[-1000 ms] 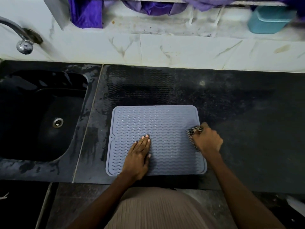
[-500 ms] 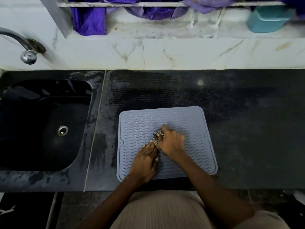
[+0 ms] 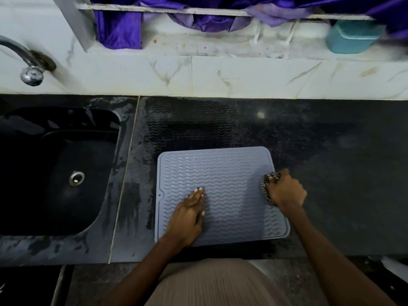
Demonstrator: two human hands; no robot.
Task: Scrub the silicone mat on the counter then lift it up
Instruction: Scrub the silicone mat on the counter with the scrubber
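Observation:
A grey silicone mat (image 3: pixel 223 173) with a wavy ribbed surface lies flat on the dark counter (image 3: pixel 331 162), near its front edge. My left hand (image 3: pixel 187 215) presses flat on the mat's lower left part, fingers straight and together. My right hand (image 3: pixel 286 191) grips a dark speckled scrubber (image 3: pixel 268 184) and holds it against the mat's right edge. Most of the scrubber is hidden under my fingers.
A black sink (image 3: pixel 59 168) with a metal drain (image 3: pixel 76 178) lies to the left, a tap (image 3: pixel 31 62) above it. Behind the mat a wet wavy imprint (image 3: pixel 189 127) marks the counter. Purple cloth (image 3: pixel 119 27) and a teal container (image 3: pixel 353 36) sit on the white ledge behind.
My right hand swept the scrubber from the mat's middle back to its right edge, after coming in from the right edge before that. My left hand stayed pressed on the mat.

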